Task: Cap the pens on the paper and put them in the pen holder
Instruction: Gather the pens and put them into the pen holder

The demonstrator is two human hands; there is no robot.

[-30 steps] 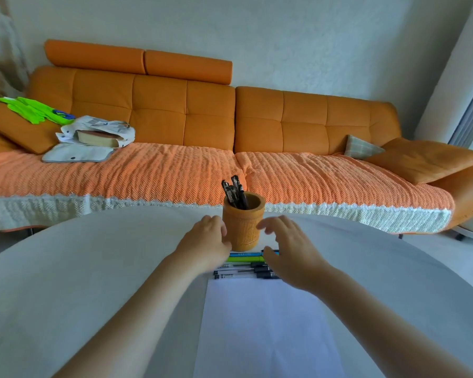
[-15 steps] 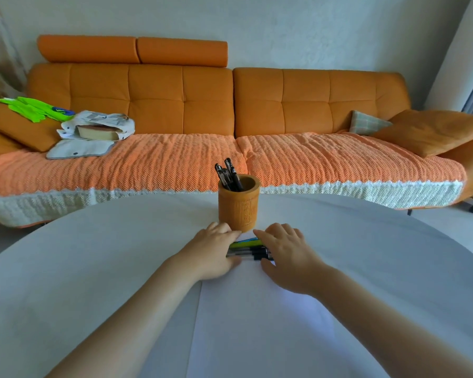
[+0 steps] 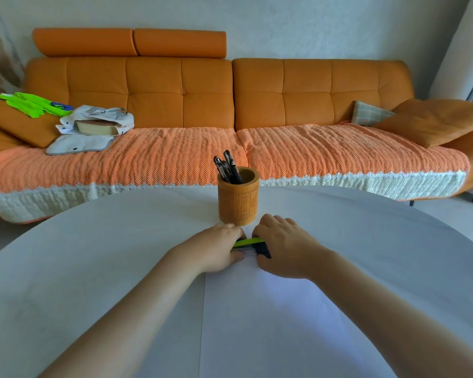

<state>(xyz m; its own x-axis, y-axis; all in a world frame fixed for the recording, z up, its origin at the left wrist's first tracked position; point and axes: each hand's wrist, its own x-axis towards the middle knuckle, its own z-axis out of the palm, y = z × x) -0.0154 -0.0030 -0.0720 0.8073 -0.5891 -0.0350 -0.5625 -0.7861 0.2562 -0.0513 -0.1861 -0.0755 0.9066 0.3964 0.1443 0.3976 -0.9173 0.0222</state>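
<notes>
A brown cylindrical pen holder [image 3: 238, 197] stands on the table with several black capped pens [image 3: 228, 167] leaning in it. Just in front of it, at the far end of a white sheet of paper [image 3: 271, 323], lies a small bundle of pens [image 3: 248, 244], the top one green, with black ones below. My left hand [image 3: 219, 248] curls around the bundle's left end. My right hand [image 3: 281, 245] curls around its right end. Most of the bundle is hidden by my fingers.
The round white table [image 3: 93, 255] spreads to both sides. Behind it stands an orange sofa [image 3: 230, 105] with a woven cover, a bag with a book [image 3: 96, 124], green gloves [image 3: 30, 103] and cushions.
Both hands have come down from either side of the holder onto the pens and drawn together, gathering the spread pens into a tight bundle between them.
</notes>
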